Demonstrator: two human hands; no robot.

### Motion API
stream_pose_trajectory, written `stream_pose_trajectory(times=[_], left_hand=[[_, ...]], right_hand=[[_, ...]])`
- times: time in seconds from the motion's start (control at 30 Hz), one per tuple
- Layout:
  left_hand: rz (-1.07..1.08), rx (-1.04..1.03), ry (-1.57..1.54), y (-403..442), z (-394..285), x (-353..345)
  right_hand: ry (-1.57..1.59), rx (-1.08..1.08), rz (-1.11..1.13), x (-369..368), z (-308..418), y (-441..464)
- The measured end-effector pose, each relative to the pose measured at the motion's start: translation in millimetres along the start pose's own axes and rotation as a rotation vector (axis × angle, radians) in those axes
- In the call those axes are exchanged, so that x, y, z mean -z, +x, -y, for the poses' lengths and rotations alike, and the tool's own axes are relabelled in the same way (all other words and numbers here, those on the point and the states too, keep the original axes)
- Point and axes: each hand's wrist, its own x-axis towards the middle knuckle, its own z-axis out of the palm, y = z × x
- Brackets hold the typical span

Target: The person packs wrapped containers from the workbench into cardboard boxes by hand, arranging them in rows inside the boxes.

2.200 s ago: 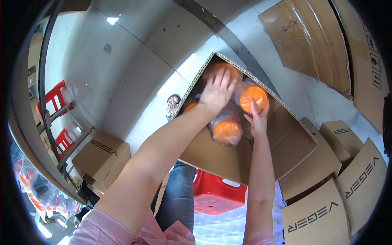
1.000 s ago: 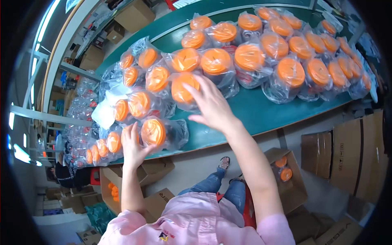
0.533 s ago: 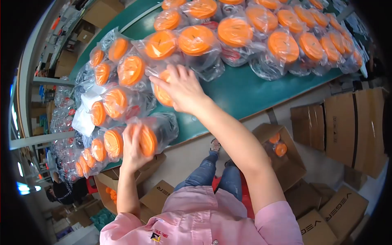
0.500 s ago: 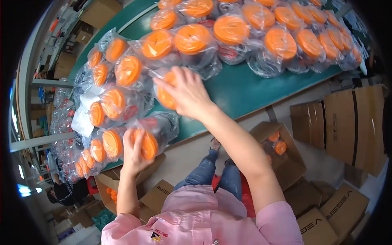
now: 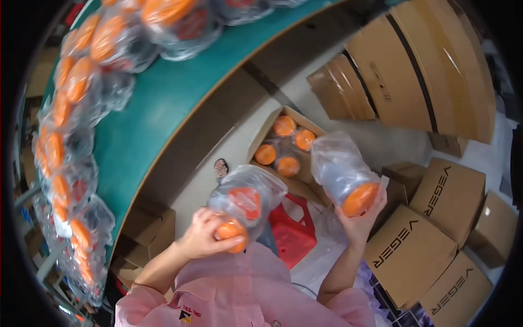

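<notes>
My left hand (image 5: 204, 237) is closed around the orange lid of a plastic-wrapped jar (image 5: 248, 199), whose clear body points up and to the right. On the right, my right hand (image 5: 362, 218) grips the orange lid of a second wrapped jar (image 5: 340, 166), its bagged body tilted up and to the left. Between and beyond them an open cardboard box (image 5: 260, 143) stands on the floor with several orange-lidded jars inside. The second jar overlaps the box's right side.
A green table (image 5: 133, 120) with many wrapped orange-lidded jars (image 5: 79, 79) curves along the left. A red stool (image 5: 294, 231) stands below the open box. Cartons (image 5: 411, 253) are piled at the right, and large flat cartons (image 5: 403, 71) lean behind.
The view has swung right, away from the table. Both hands have left the table, each now holding a wrapped jar in the air near the open box.
</notes>
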Motion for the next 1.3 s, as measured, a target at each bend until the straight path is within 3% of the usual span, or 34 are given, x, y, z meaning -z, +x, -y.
stream_pose_trajectory(times=[0.03, 0.1, 0.17, 0.27, 0.4, 0.43, 0.67, 0.8, 0.93, 1.1, 1.3], left_hand=[[0.018, -0.015, -0.004, 18, -4, -22], [0.123, -0.307, 0.084, 50, 0, -76], [0.071, -0.55, 0.217, 77, 3, -131], [0.142, -0.505, 0.272, 109, 12, -215], [0.128, -0.496, 0.378, 143, 49, -306], [0.117, -0.491, 0.419, 149, 56, -325], [0.285, -0.411, 0.49, 174, 108, -419], [0.308, -0.372, 0.59, 178, 142, -461], [0.161, -0.344, 0.736, 183, 166, -502], [0.362, -0.257, 0.758, 191, 179, -517], [0.441, -0.327, 0.84, 196, 195, -538]], right_hand=[[-0.032, -0.042, -0.012, 11, -23, -5], [-0.088, -0.126, -0.027, 20, -65, -13], [-0.103, -0.151, 0.002, 14, -104, -17], [-0.125, -0.17, 0.112, -4, -164, -14], [-0.358, 0.016, 0.224, -44, -222, 6], [-0.401, 0.088, 0.258, -57, -233, 12], [-0.495, 0.067, 0.328, -164, -321, 19], [-0.543, 0.037, 0.337, -219, -362, 19], [-0.537, -0.011, 0.432, -246, -387, 25], [-0.453, -0.151, 0.473, -267, -408, 19], [-0.45, -0.191, 0.437, -277, -415, 16]])
